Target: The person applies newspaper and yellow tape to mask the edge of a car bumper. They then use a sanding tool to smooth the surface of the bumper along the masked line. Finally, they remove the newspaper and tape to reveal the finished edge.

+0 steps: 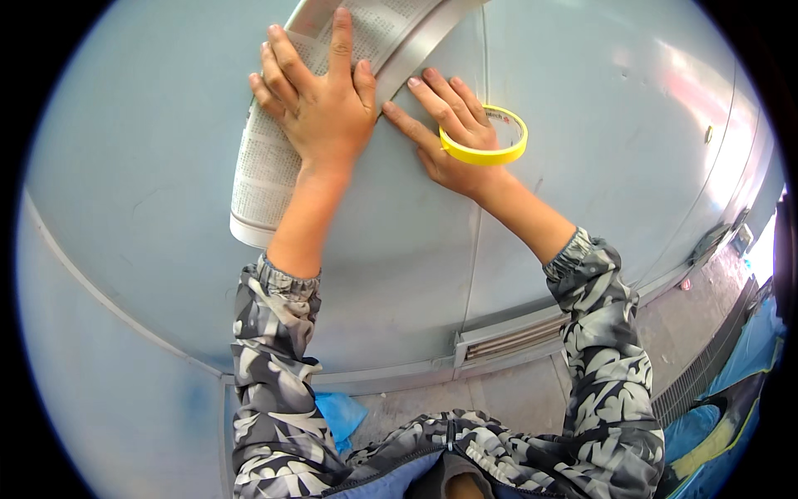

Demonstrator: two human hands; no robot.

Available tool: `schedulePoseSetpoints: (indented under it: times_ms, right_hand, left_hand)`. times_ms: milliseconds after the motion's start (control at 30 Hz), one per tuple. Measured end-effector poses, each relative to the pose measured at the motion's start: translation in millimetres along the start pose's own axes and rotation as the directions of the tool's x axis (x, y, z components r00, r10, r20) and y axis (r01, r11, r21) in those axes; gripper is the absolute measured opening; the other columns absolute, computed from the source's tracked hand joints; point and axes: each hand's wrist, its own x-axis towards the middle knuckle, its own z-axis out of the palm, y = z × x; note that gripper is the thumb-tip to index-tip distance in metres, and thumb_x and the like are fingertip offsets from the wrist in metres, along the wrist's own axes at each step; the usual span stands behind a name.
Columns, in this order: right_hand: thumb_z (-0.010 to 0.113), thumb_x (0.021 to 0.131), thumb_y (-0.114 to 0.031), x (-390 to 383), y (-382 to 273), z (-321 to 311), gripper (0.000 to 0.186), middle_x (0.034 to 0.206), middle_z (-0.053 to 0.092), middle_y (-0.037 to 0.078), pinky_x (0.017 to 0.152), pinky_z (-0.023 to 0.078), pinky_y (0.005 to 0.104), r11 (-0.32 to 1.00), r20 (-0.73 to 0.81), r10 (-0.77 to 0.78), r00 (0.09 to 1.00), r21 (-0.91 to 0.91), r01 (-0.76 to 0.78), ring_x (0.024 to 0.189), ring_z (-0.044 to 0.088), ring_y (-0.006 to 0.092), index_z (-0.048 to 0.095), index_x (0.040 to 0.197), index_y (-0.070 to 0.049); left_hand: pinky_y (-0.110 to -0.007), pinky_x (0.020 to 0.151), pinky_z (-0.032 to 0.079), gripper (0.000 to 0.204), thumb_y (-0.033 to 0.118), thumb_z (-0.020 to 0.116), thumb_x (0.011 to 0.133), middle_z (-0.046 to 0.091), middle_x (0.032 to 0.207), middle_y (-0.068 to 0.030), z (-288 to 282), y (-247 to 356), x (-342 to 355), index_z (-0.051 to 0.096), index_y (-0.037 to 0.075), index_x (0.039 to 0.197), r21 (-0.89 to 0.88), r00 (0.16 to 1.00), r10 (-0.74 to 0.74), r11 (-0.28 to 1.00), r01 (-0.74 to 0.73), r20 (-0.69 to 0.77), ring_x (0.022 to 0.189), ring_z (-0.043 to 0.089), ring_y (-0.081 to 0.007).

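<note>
My left hand (326, 108) lies flat with fingers spread on a printed newspaper sheet (264, 185), which rests against a pale grey-blue panel (399, 266). A smooth light strip (424, 40) runs along the sheet's right edge, curving up out of view. Just right of that strip, my right hand (449, 125) is laid on the panel, fingers outstretched, its leftmost fingertip close to the strip's lower end. A roll of yellow tape (492, 156) loops around the outer side of this hand; exactly which fingers pass through it I cannot tell.
A slatted vent (515, 341) sits low in the panel, above a grey floor (490, 395). Blue plastic (339, 414) lies on the floor beside my left sleeve. More blue sheeting (731, 391) and a dark grating (686, 387) are at the right. Vertical seams cross the panel.
</note>
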Motion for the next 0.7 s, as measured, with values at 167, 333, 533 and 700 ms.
schedulePoseSetpoints:
  times_ms: [167,333,533,700]
  right_hand:
    - [0.060,0.075,-0.003,18.6,-9.3,-14.1,0.043,0.117,0.061,0.010,0.093,0.049,0.0404,0.994,-0.013,-0.092,0.996,0.054,0.092,0.113,0.059,0.0282,0.069,0.114,-0.014]
    - [0.062,0.078,-0.005,87.2,-14.1,-0.7,0.038,0.114,0.063,0.006,0.082,0.053,0.0332,0.966,-0.164,-0.259,0.952,-0.055,0.253,0.104,0.061,0.0229,0.069,0.114,-0.013]
    - [0.060,0.082,-0.011,162.6,12.5,16.0,0.036,0.125,0.062,0.015,0.097,0.048,0.0427,0.949,0.037,-0.287,0.957,-0.123,0.289,0.116,0.060,0.0316,0.066,0.117,-0.008]
    - [0.055,0.075,-0.005,186.9,56.6,6.7,0.045,0.128,0.060,0.018,0.107,0.040,0.0458,0.957,0.057,-0.230,0.971,-0.166,0.237,0.123,0.054,0.0356,0.066,0.118,-0.007]
  left_hand:
    - [-0.064,0.110,0.016,0.060,0.042,0.051,0.090,0.017,0.152,-0.0294,2.8,-3.9,-4.9,0.037,0.033,0.147,-0.042,0.997,-0.041,0.998,0.044,0.062,0.140,0.021,-0.0448]
    - [-0.063,0.112,0.011,0.063,0.044,0.044,0.091,0.020,0.152,-0.0319,-4.7,-7.9,-25.7,0.034,0.021,0.149,-0.094,0.995,-0.075,0.992,0.080,0.061,0.143,0.017,-0.0462]
    - [-0.056,0.115,0.011,0.075,0.050,0.038,0.096,0.023,0.151,-0.0329,-3.0,-10.0,1.2,0.031,-0.007,0.144,-0.177,0.997,-0.056,0.982,0.064,0.050,0.142,0.018,-0.0469]
    - [-0.052,0.116,0.012,0.082,0.053,0.036,0.097,0.017,0.154,-0.0299,-4.7,-22.2,10.8,0.019,-0.009,0.147,-0.186,0.983,-0.139,0.969,0.161,0.123,0.144,0.014,-0.0442]
